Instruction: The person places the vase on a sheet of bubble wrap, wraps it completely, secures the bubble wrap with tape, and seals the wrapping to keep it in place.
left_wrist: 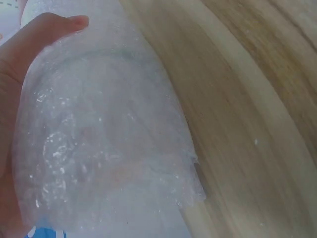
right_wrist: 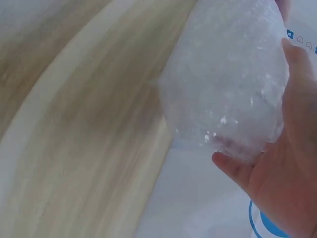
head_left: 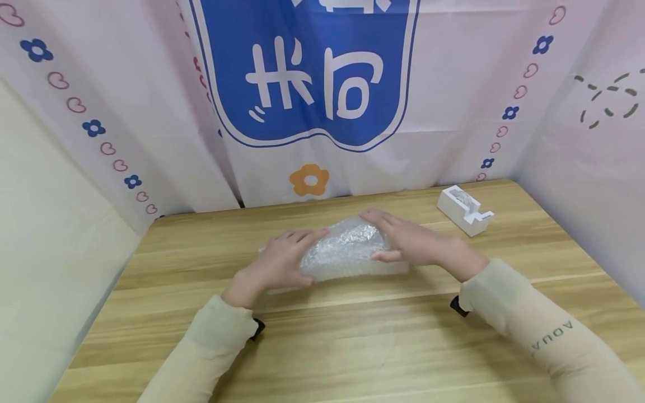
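A bundle of clear bubble wrap (head_left: 347, 249) lies across the middle of the wooden table between both hands. My left hand (head_left: 279, 262) grips its left end, with the thumb on the near side and fingers over the top. At the other end, my right hand (head_left: 415, 240) holds the wrap from above, its thumb and fingers spread around it. The left wrist view shows the crinkled plastic (left_wrist: 104, 129) with a loose cut edge. In the right wrist view the bundle (right_wrist: 223, 74) looks rounded and tapered. Whatever is inside cannot be made out.
A white tape dispenser (head_left: 463, 210) with a roll of clear tape stands at the table's back right. Behind the table (head_left: 353, 347) hangs a printed cloth (head_left: 428, 157), and pale cloth walls rise at both sides.
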`<action>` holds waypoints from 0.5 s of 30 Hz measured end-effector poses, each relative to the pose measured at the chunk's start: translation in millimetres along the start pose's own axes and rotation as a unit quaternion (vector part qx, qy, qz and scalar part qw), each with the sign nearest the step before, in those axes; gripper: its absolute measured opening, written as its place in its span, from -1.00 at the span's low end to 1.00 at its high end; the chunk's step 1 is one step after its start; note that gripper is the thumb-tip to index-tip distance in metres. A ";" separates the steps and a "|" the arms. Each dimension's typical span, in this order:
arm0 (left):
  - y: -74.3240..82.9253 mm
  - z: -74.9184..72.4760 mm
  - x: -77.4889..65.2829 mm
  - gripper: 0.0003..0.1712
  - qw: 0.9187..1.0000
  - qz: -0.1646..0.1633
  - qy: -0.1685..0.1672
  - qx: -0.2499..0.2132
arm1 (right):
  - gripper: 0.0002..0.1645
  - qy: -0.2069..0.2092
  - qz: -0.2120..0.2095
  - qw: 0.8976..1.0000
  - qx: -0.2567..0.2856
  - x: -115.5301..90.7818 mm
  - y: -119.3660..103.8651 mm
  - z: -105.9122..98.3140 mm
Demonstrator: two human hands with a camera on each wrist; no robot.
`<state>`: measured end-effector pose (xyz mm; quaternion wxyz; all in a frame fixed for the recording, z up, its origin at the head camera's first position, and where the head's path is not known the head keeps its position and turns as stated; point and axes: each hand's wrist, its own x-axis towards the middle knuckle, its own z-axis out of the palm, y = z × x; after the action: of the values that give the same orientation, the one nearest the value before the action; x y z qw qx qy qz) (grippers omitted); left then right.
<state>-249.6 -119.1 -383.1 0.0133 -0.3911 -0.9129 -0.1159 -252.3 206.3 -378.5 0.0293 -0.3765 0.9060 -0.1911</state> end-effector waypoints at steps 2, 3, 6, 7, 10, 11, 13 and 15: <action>-1.7 0.4 1.4 0.24 1.000 -0.001 -0.005 -0.002 | 0.27 0.001 0.005 1.000 0.008 0.2 0.3 3.3; -2.4 0.5 2.0 0.24 1.000 -0.003 -0.008 -0.004 | 0.36 0.002 0.007 1.000 0.015 0.6 0.5 4.5; -4.5 0.9 3.4 0.24 1.000 -0.006 -0.013 -0.013 | 0.63 0.003 0.016 0.999 0.038 2.4 1.2 7.3; -5.0 0.8 3.7 0.24 1.000 -0.008 -0.014 -0.017 | 0.69 0.006 0.016 0.999 0.046 3.0 1.6 8.1; -6.3 0.4 4.7 0.24 0.999 -0.014 -0.021 -0.028 | 0.73 0.016 0.017 0.998 0.058 4.5 2.1 9.7; -6.6 0.1 5.1 0.24 0.999 -0.015 -0.023 -0.031 | 0.71 0.021 0.016 0.998 0.062 4.9 2.3 10.2; -7.0 -0.7 5.7 0.24 0.999 -0.018 -0.027 -0.037 | 0.66 0.029 0.017 0.997 0.067 5.5 2.4 11.2; -7.3 -1.6 6.0 0.23 0.998 -0.019 -0.030 -0.042 | 0.61 0.036 0.018 0.997 0.072 6.4 2.6 12.4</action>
<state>-259.1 -120.1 -382.3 -0.0328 -0.3768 -0.9146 -0.1429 -256.2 199.5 -390.3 0.0273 -0.3496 0.8973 -0.2682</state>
